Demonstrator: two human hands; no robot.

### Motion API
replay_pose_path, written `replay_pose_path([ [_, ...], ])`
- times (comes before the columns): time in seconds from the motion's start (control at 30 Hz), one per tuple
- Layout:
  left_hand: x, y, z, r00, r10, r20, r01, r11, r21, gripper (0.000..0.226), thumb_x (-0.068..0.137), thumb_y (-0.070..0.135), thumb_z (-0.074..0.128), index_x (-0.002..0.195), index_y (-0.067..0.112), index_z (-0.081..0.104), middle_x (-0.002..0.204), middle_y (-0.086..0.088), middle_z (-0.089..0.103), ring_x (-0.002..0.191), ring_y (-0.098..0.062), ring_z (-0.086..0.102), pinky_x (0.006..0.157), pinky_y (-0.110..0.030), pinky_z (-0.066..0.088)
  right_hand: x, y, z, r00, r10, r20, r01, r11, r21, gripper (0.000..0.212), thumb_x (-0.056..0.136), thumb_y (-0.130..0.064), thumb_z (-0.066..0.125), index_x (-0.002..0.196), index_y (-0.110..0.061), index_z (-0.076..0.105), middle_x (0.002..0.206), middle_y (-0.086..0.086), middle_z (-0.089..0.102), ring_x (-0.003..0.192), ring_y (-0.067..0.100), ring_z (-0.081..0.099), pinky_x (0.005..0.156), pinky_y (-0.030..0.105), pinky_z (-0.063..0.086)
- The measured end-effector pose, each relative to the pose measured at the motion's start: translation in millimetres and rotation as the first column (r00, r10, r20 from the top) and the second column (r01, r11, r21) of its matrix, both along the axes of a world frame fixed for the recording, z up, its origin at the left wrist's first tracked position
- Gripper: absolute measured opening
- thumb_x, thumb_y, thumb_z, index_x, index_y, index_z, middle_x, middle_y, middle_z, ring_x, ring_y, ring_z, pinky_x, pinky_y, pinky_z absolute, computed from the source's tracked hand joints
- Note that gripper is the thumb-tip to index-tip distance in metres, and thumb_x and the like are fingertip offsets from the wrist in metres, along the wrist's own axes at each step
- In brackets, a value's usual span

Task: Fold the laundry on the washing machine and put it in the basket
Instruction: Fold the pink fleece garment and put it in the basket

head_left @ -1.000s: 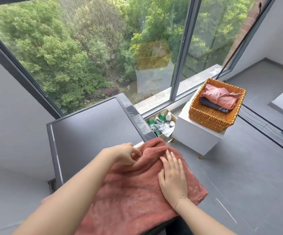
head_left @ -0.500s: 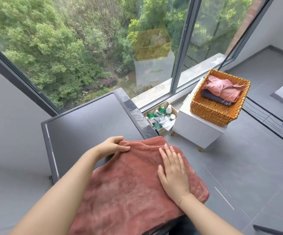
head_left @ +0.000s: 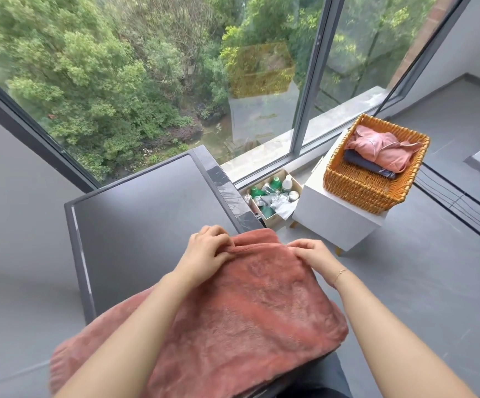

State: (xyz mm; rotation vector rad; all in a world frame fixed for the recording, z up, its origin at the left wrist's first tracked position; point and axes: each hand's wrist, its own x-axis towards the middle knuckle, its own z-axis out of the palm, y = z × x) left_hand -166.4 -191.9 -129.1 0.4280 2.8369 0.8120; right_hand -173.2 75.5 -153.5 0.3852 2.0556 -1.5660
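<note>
A fluffy rust-red towel [head_left: 241, 317] lies folded over the near right part of the dark washing machine top [head_left: 146, 214], its right side hanging past the edge. My left hand [head_left: 208, 249] pinches the towel's far edge on the left. My right hand [head_left: 312, 252] grips the same far edge at the right corner. The wicker basket [head_left: 359, 185] stands on a white stool to the right, holding a folded pink garment [head_left: 382, 147] on top of a dark blue one [head_left: 368, 168].
A white stool [head_left: 333, 216] carries the basket. An open cardboard box of bottles [head_left: 273, 196] sits on the floor between the machine and the stool. A large window [head_left: 175, 81] runs behind, with grey floor [head_left: 434, 268] to the right.
My right hand has lifted off the flat of the towel and moved up to grip its far right corner. My left hand has shifted right along the far edge.
</note>
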Motion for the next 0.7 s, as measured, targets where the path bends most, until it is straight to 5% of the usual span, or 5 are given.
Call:
replay_pose_path([
  [0.2, -5, -7, 24, 0.953, -0.054, 0.299, -0.006, 0.981, 0.196, 0.022, 0.084, 0.009, 0.049, 0.084, 0.031, 0.047, 0.074, 0.012, 0.059, 0.072, -0.013, 0.049, 0.071, -0.026, 0.041, -24, 15, 23, 0.983, 0.115, -0.144, -0.123, 0.991, -0.049, 0.015, 0.093, -0.016, 0.06, 0.08, -0.015, 0.068, 0.076, -0.004, 0.063, 0.074, 0.007, 0.057, 0.072, 0.017, 0.046],
  [0.33, -25, -8, 22, 0.954, 0.144, 0.262, -0.128, 0.989, -0.076, 0.007, 0.096, 0.026, 0.047, 0.095, 0.031, 0.043, 0.088, 0.013, 0.067, 0.088, -0.017, 0.055, 0.083, -0.028, 0.032, -57, 3, 3, 0.95, 0.236, -0.203, -0.191, 0.957, 0.218, 0.012, 0.091, -0.027, 0.059, 0.084, -0.025, 0.068, 0.087, -0.007, 0.068, 0.088, 0.01, 0.061, 0.089, 0.028, 0.046],
  [0.43, -25, 3, 9, 0.974, 0.15, 0.167, -0.079, 0.926, -0.37, 0.022, 0.102, 0.035, 0.032, 0.117, 0.029, 0.046, 0.103, 0.0, 0.066, 0.108, -0.019, 0.052, 0.098, -0.032, 0.018, -61, -7, -28, 0.933, 0.358, -0.024, -0.311, 0.84, 0.445, 0.02, 0.094, -0.037, 0.052, 0.102, -0.027, 0.067, 0.109, -0.004, 0.066, 0.106, 0.015, 0.057, 0.102, 0.036, 0.039],
  [0.57, -23, 9, 1, 0.975, 0.197, 0.098, -0.134, 0.884, -0.447, 0.039, 0.101, 0.046, 0.014, 0.123, 0.035, 0.043, 0.112, 0.008, 0.063, 0.114, -0.016, 0.047, 0.108, -0.041, 0.015, -30, 7, -45, 1.0, 0.004, 0.005, -0.005, 0.971, 0.239, 0.019, 0.094, -0.022, 0.052, 0.103, -0.013, 0.067, 0.104, 0.001, 0.065, 0.098, 0.015, 0.057, 0.087, 0.028, 0.043],
  [0.7, -10, 35, 3, 0.976, 0.216, -0.013, -0.195, 0.853, -0.484, 0.047, 0.101, 0.032, 0.033, 0.147, 0.03, 0.024, 0.137, 0.002, 0.038, 0.132, -0.019, 0.028, 0.116, -0.05, 0.003, 17, 42, -61, 0.927, -0.335, 0.166, 0.277, 0.914, 0.298, 0.02, 0.081, -0.027, 0.051, 0.078, -0.01, 0.06, 0.067, 0.003, 0.057, 0.062, 0.022, 0.054, 0.055, 0.026, 0.04],
])
